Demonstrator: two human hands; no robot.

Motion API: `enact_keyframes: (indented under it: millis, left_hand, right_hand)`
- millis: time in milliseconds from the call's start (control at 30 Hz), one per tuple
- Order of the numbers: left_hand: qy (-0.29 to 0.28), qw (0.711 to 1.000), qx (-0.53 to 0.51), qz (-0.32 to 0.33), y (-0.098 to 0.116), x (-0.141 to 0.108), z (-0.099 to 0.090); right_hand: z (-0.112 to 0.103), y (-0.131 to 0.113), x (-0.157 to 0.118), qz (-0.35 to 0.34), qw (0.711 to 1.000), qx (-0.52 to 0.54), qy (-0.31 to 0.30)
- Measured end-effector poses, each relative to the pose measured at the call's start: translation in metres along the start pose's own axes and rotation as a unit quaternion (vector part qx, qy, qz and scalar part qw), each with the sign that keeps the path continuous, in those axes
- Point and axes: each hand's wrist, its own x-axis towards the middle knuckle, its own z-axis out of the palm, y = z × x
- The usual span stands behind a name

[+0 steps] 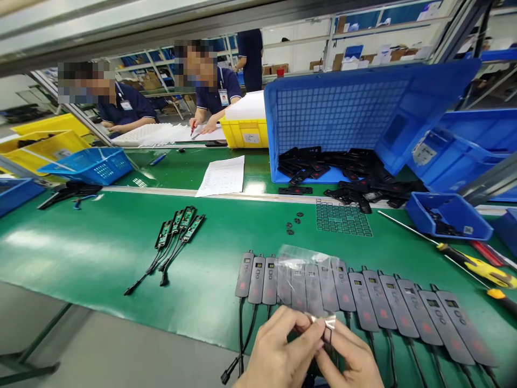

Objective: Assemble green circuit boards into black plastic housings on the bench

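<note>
In front of me at the table's near edge, my left hand [278,345] and my right hand [349,353] come together, fingertips pinched. Both are closed on the near end of a clear plastic bag [299,272], which spreads forward from them. A thin dark piece shows between the fingertips; its kind I cannot make out. Under and beyond the bag lies a row of grey handheld controllers [365,302], with small displays, buttons, red marks and black cables. The bag covers several of them in the middle of the row.
Circuit boards with cables [181,226] lie left on the green table [100,253]. A tipped blue crate [323,108] spills black casings [359,167]. Screwdrivers [472,264] and a small blue bin [448,215] are at right. A black grid sheet [343,218] lies mid-table. Co-workers sit opposite.
</note>
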Motion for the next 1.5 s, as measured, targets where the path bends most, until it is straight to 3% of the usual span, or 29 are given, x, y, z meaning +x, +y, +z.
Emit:
enact_keyframes:
  millis: [367, 467, 600, 700, 767, 967, 1267, 1500]
  left_hand:
    - [-0.002, 0.999, -0.025, -0.024, -0.006, 0.004, 0.003]
    - [-0.011, 0.999, -0.016, -0.034, -0.031, 0.004, -0.012]
    - [-0.015, 0.992, 0.127, -0.014, -0.087, 0.0, -0.041]
    - [-0.061, 0.976, 0.208, 0.011, -0.119, -0.004, -0.053]
    - [-0.089, 0.971, 0.222, 0.027, -0.128, -0.007, -0.054]
    - [-0.128, 0.956, 0.254, 0.066, -0.131, -0.008, -0.05]
    - [-0.145, 0.947, 0.274, 0.079, -0.136, -0.009, -0.055]
    - [-0.185, 0.914, 0.345, 0.104, -0.125, -0.005, -0.051]
  right_hand:
    - [0.008, 0.013, -0.005, 0.043, 0.997, 0.063, 0.02]
    - [0.004, 0.018, -0.006, 0.082, 0.996, 0.036, 0.023]
    - [0.001, 0.018, -0.009, 0.183, 0.98, 0.049, 0.055]
    - [0.001, 0.02, -0.012, 0.216, 0.971, 0.071, 0.076]
    - [-0.001, 0.025, -0.014, 0.226, 0.97, 0.064, 0.057]
    - [-0.004, 0.038, -0.02, 0.223, 0.974, 0.027, 0.006]
    - [-0.006, 0.032, -0.017, 0.194, 0.981, 0.002, -0.001]
    - [-0.002, 0.039, -0.022, 0.203, 0.979, -0.014, -0.027]
